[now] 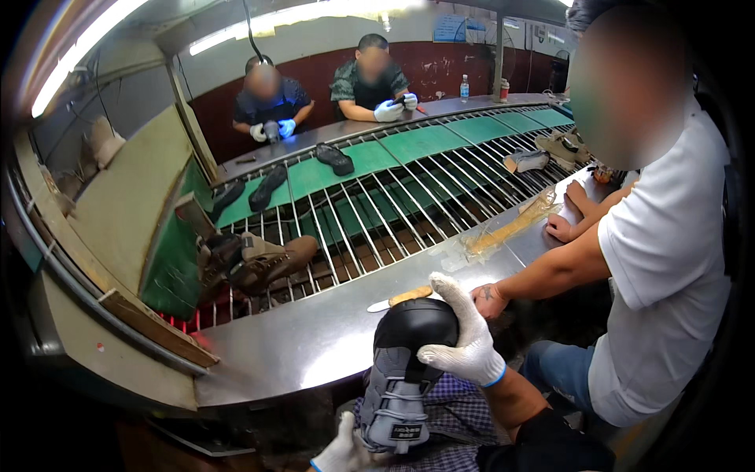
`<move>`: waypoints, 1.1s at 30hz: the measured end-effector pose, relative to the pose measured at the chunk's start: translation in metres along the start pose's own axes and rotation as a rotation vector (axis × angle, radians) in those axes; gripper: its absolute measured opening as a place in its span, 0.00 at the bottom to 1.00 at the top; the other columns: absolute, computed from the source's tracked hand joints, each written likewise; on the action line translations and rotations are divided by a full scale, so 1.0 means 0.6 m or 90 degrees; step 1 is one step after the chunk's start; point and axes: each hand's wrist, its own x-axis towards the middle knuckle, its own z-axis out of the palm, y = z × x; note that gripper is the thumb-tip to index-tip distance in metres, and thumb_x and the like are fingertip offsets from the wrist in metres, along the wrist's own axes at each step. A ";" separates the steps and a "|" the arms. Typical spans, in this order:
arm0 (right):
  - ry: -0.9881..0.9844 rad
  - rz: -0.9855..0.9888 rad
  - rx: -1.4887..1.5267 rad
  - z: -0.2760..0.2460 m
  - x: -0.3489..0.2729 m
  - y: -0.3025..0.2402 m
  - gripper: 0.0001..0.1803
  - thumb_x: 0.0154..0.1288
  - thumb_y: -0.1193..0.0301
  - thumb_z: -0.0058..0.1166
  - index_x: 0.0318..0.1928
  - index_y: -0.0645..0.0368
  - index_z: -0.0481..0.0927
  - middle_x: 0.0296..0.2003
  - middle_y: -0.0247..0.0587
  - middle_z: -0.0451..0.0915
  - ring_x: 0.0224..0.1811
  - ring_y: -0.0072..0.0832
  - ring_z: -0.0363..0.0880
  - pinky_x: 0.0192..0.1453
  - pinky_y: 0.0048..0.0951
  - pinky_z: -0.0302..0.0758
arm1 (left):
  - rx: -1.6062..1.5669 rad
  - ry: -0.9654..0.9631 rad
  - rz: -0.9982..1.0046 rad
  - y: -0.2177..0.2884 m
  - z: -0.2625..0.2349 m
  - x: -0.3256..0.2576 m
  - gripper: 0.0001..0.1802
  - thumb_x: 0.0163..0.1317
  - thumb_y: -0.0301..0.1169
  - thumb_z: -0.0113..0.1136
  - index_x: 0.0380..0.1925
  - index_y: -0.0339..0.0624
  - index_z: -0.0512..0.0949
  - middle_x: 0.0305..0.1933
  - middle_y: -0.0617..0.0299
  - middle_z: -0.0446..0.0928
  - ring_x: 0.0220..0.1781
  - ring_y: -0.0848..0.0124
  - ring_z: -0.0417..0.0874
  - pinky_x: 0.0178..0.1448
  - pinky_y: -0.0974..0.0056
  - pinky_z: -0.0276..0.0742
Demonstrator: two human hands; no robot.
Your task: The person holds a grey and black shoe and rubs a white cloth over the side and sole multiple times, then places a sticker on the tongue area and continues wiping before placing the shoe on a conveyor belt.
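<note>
A grey and black lace-up shoe (399, 385) is in front of me, its glossy black toe up and its tongue toward me. My right hand (468, 334), in a white knit glove, cups the toe from the right. Its thumb lies over the upper, and the other fingers stretch up along the toe's far side. My left hand (344, 448), also gloved, is by the ankle end at lower left, thumb raised, with the other fingers partly hidden by the shoe. A short knife (403, 299) with a tan handle lies on the metal ledge just beyond the toe.
A metal ledge (314, 334) borders a roller conveyor (409, 224). Brown shoes (263, 259) sit at its left, black soles (269, 187) on green panels beyond, more shoes (560, 148) at far right. A person (668, 236) in white leans in close on my right; two gloved co-workers (370, 82) sit opposite.
</note>
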 end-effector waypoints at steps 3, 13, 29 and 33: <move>-0.040 -0.018 -0.084 0.017 0.029 0.018 0.57 0.60 0.64 0.82 0.82 0.69 0.60 0.79 0.56 0.66 0.79 0.38 0.69 0.82 0.39 0.66 | -0.126 -0.074 -0.008 0.005 -0.011 0.022 0.53 0.74 0.79 0.23 0.77 0.51 0.68 0.69 0.45 0.77 0.66 0.49 0.82 0.69 0.37 0.82; -0.175 -0.131 -0.192 0.047 0.065 0.083 0.33 0.69 0.71 0.71 0.72 0.65 0.76 0.69 0.53 0.77 0.70 0.43 0.77 0.78 0.41 0.71 | -0.575 -0.229 -0.055 -0.049 0.021 0.013 0.53 0.66 0.80 0.47 0.69 0.43 0.74 0.60 0.44 0.79 0.59 0.51 0.86 0.51 0.45 0.95; -0.102 0.262 0.403 -0.062 -0.001 0.149 0.25 0.72 0.65 0.60 0.66 0.61 0.81 0.70 0.53 0.79 0.70 0.39 0.79 0.78 0.40 0.70 | -0.096 0.142 0.412 0.007 0.035 -0.007 0.35 0.77 0.46 0.66 0.75 0.43 0.65 0.69 0.53 0.77 0.67 0.54 0.82 0.71 0.43 0.82; -0.167 0.262 0.241 -0.074 -0.073 0.184 0.34 0.70 0.56 0.65 0.71 0.62 0.78 0.72 0.54 0.76 0.73 0.40 0.76 0.80 0.42 0.69 | 0.291 0.219 0.595 0.051 0.003 -0.055 0.44 0.65 0.35 0.76 0.76 0.37 0.63 0.68 0.52 0.78 0.69 0.60 0.80 0.74 0.54 0.78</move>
